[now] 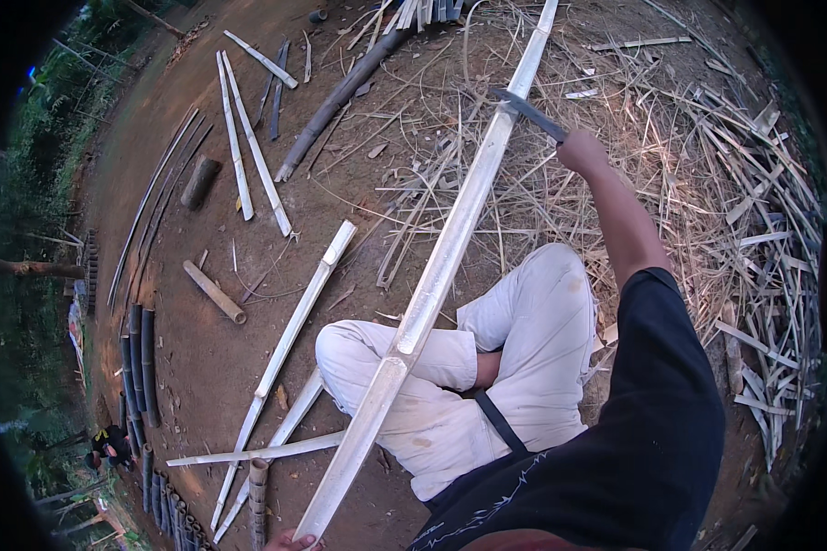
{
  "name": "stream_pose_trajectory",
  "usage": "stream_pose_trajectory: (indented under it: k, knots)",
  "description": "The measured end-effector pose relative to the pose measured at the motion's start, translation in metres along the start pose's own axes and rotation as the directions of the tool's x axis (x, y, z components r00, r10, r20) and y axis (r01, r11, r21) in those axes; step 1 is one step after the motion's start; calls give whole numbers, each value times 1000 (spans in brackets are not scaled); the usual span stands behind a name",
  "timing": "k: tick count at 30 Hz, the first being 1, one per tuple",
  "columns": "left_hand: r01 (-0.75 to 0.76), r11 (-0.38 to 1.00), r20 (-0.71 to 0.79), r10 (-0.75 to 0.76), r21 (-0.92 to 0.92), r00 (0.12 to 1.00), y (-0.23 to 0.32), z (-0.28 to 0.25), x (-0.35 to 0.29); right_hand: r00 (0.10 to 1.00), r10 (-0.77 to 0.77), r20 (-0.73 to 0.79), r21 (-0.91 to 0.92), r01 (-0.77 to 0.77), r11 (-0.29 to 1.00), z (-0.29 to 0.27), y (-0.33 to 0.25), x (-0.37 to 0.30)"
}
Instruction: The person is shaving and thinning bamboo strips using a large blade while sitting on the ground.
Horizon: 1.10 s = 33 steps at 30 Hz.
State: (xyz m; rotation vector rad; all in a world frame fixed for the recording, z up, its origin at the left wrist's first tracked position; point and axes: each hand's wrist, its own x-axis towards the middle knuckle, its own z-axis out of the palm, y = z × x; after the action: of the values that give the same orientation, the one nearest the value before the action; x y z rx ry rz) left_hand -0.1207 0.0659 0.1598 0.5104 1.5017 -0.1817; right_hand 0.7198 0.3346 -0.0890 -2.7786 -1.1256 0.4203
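A long split bamboo length (447, 246), its pale hollow side up, slants across my lap from the lower left to the far top edge. My left hand (291, 542), cut off by the lower edge, grips its near end. At arm's length, my right hand (583, 152) is closed round the handle of a large knife (536, 116). The blade lies across the bamboo toward its far end, apparently touching it. My crossed legs in white trousers (533, 340) are beneath the bamboo.
More split bamboo (294, 331) lies left of my knee, near a short bamboo post (258, 496). Shavings (652, 156) and a heap of offcuts (772, 275) cover the right side. Dark bamboo poles (141, 363) and a log (200, 183) lie left; a long dark pole (345, 96) lies farther off.
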Motion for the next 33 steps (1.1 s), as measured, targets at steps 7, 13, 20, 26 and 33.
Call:
stream_pose_trajectory:
  k: [7, 13, 20, 26, 33]
  knots:
    - [65, 998, -22, -64, 12, 998, -30, -10, 9, 992, 115, 58, 101, -121, 988, 33, 44, -46]
    - [-75, 997, -28, 76, 13, 997, 8, 45, 54, 944, 303, 129, 167, -322, 932, 97, 89, -188]
    - [-288, 930, -4, 297, 227, 955, 57, 119, 112, 855, 508, 102, 74, -516, 854, 146, 178, -332]
    - [-401, 856, -51, 440, 326, 897, 38, 148, 119, 904, 392, -173, 237, -348, 907, 143, 154, -312]
    - [-324, 418, -159, 786, 849, 598, 28, 201, 95, 988, 156, 8, 959, -51, 278, 88, -38, -242]
